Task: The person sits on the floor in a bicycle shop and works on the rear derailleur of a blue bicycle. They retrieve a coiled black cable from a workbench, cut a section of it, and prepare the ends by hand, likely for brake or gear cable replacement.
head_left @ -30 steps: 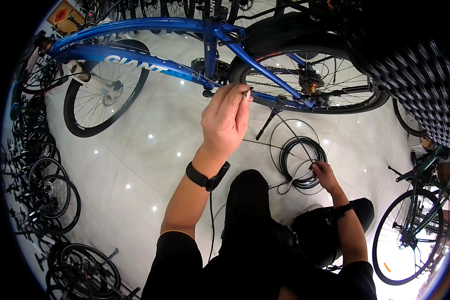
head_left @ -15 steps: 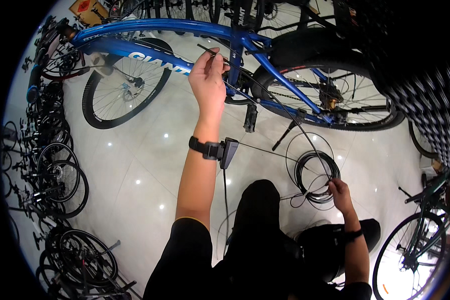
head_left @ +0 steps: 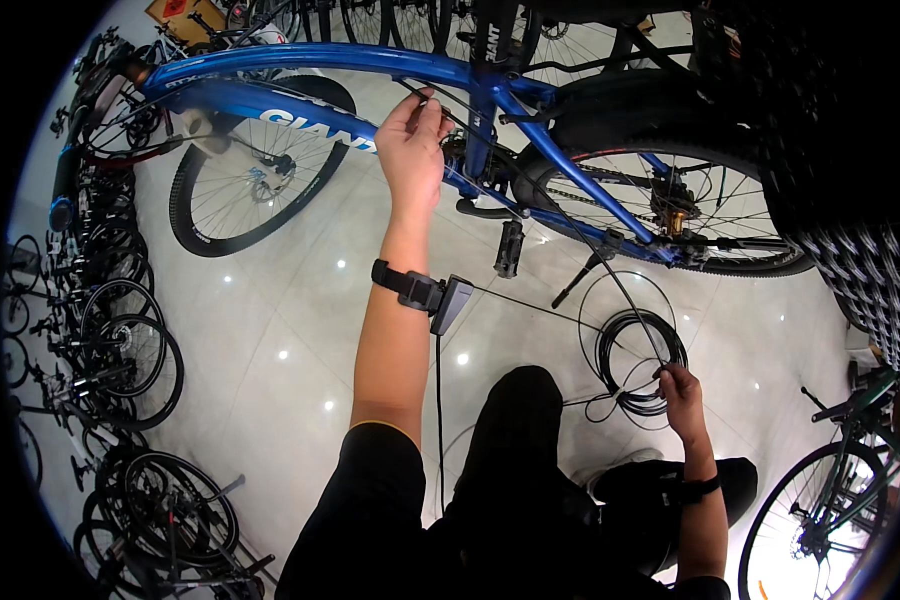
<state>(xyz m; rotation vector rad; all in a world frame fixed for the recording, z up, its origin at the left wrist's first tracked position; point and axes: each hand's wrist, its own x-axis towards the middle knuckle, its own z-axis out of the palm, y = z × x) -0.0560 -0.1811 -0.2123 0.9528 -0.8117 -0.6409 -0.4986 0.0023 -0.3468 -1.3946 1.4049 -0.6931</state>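
My left hand (head_left: 412, 150) pinches a thin black cable housing (head_left: 622, 282) close to its end, beside the blue bicycle frame (head_left: 300, 56). From there the housing slants down to my right hand (head_left: 682, 400), whose fingers are closed on it at the edge of a black coil (head_left: 607, 362) lying on the floor. Behind my left hand are the seat tube and crank area. The crank's pedal (head_left: 509, 250) and the kickstand (head_left: 580, 282) stand between my hands. My left fingertips hide part of the housing.
A grey box-shaped device (head_left: 452, 305) is strapped to my left wrist, with a cord hanging from it. Rows of bicycles (head_left: 130, 350) line the left side and back. Another bicycle (head_left: 820, 520) stands at lower right. Tiled floor (head_left: 290, 300) lies beneath.
The view has shifted slightly. My left hand has moved a little up along the bicycle frame, and the housing's end now lies against the frame's tube. Both hands keep their hold.
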